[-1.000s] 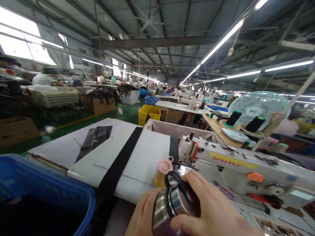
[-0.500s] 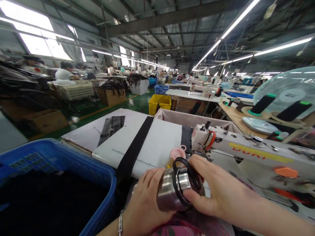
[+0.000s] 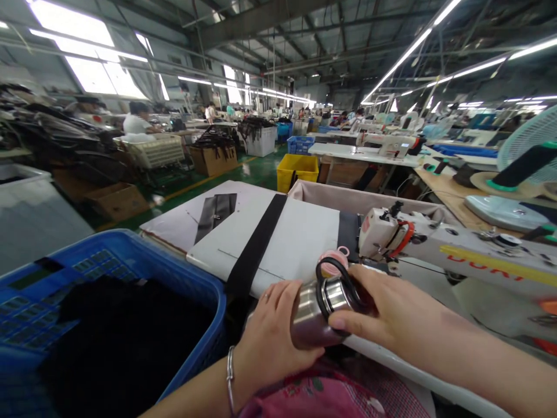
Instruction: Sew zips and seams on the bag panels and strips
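Tilted over my lap is a steel thermos flask (image 3: 308, 310) with a black carry loop at its lid (image 3: 337, 295). My left hand (image 3: 276, 319) wraps round the flask's body, a silver bangle at its wrist. Fingers and thumb of my right hand (image 3: 374, 307) close round the lid end, the thumb pressing beside the black loop. Just behind the flask, a pink-lidded cup (image 3: 334, 261) stands on the white sewing table (image 3: 300, 238). A black strap (image 3: 256, 247) lies across that table.
A blue basket (image 3: 217, 307) holding black cloth stands at my left. To the right is a white sewing machine (image 3: 474, 249). Beyond the table are a yellow crate (image 3: 297, 168), a fan (image 3: 528, 133) and black thread cones (image 3: 526, 168). A person in white (image 3: 136, 123) sits far left.
The view has swung a little to the left, so the surroundings appear farther right. Both hands still grip the flask, which leans slightly more.
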`<act>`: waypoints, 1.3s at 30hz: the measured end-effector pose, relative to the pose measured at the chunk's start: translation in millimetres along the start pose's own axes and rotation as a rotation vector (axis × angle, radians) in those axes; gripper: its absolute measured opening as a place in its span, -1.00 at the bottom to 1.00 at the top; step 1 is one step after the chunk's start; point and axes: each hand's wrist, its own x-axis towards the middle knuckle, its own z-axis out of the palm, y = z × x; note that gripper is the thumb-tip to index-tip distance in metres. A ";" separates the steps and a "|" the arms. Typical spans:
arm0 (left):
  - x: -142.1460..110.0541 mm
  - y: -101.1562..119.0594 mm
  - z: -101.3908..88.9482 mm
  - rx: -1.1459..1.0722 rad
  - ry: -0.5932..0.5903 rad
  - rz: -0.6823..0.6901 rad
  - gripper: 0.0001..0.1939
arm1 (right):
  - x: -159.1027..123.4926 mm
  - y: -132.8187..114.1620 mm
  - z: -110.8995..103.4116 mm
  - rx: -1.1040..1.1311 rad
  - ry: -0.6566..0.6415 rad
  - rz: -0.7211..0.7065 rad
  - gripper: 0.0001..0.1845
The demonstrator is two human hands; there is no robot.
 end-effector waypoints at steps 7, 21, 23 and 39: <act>7.6 -7.2 -6.5 0.012 0.019 0.037 -0.15 | 7.0 7.9 0.8 0.092 0.009 -0.184 -0.17; 12.3 -11.4 -9.3 -0.081 -0.029 -0.036 -0.10 | 15.3 0.0 -8.0 0.172 -0.017 -0.084 -0.22; 15.0 -12.5 -11.7 -0.075 -0.037 -0.029 -0.11 | 19.9 -1.6 -16.4 0.168 -0.002 -0.002 -0.39; 81.8 -37.3 -55.1 0.442 -0.147 0.193 -0.27 | 42.0 33.6 -39.6 0.508 0.050 0.011 -0.45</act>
